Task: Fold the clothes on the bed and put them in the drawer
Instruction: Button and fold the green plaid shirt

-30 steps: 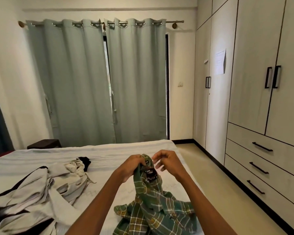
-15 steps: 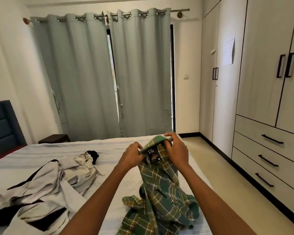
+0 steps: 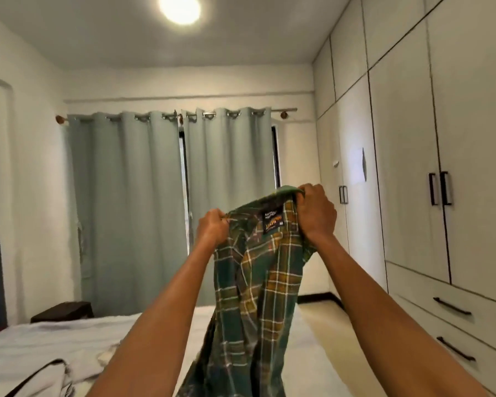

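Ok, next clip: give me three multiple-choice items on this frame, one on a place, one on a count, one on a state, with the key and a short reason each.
1. Where is the plaid shirt?
A. Flat on the bed
B. Held up in the air above the bed
C. Inside a drawer

2. How many drawer handles show below the wardrobe doors?
A. Two
B. Five
C. None

3. What is the state of the two hands?
A. Both hanging loose
B. Only the left hand holds cloth
C. Both pinch the shirt near its collar

Key: 1 B, the shirt hangs down from the raised hands. 2 A, two black bar handles show at lower right. 3 C, the left hand and right hand each have a grip on the top edge, either side of the label.
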Demonstrator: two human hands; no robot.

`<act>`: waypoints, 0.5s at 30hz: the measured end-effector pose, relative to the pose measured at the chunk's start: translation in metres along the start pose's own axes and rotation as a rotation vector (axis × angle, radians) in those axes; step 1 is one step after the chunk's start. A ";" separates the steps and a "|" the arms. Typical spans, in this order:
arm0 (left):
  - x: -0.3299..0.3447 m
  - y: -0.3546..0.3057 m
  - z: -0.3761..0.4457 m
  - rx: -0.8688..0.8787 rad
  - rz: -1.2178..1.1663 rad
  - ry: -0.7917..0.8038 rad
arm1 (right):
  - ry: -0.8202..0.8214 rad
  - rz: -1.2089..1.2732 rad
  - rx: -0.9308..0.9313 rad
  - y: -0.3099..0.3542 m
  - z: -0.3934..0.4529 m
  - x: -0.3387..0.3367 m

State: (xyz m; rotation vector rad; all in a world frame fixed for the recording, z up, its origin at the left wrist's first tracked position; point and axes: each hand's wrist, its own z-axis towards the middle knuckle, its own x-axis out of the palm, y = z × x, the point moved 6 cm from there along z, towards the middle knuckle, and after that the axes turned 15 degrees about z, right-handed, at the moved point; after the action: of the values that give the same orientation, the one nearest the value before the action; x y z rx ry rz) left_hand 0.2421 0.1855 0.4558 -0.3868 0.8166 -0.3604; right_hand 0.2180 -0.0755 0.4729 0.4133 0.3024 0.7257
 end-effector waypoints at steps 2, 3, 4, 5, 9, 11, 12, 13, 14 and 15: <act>-0.026 -0.009 0.005 0.014 -0.036 -0.183 | 0.032 -0.012 0.012 0.004 0.014 -0.005; -0.041 -0.013 0.006 0.036 -0.053 -0.286 | 0.044 -0.031 -0.002 0.007 0.021 -0.009; -0.055 -0.016 0.008 0.074 -0.049 -0.373 | 0.059 -0.069 -0.026 0.010 0.027 -0.014; -0.067 -0.020 0.012 0.123 -0.018 -0.434 | 0.061 -0.114 -0.070 0.013 0.035 -0.020; -0.121 -0.050 0.030 0.244 0.144 -0.575 | 0.020 -0.240 -0.229 0.055 0.073 -0.037; -0.144 -0.059 0.041 0.188 0.169 -0.566 | 0.047 -0.289 -0.183 0.070 0.090 -0.039; -0.151 -0.060 0.046 0.161 0.199 -0.524 | 0.081 -0.308 -0.130 0.075 0.095 -0.040; -0.157 -0.061 0.053 0.131 0.246 -0.456 | 0.121 -0.326 -0.079 0.077 0.101 -0.042; -0.159 -0.061 0.058 0.105 0.301 -0.361 | 0.164 -0.351 -0.030 0.078 0.104 -0.044; -0.160 -0.061 0.061 0.076 0.338 -0.263 | 0.205 -0.367 0.011 0.077 0.107 -0.044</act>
State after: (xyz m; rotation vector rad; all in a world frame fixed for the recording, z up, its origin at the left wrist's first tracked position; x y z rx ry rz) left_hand 0.1775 0.2162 0.6224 -0.2134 0.5943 -0.0236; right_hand 0.1860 -0.0822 0.6079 0.2826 0.5594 0.4060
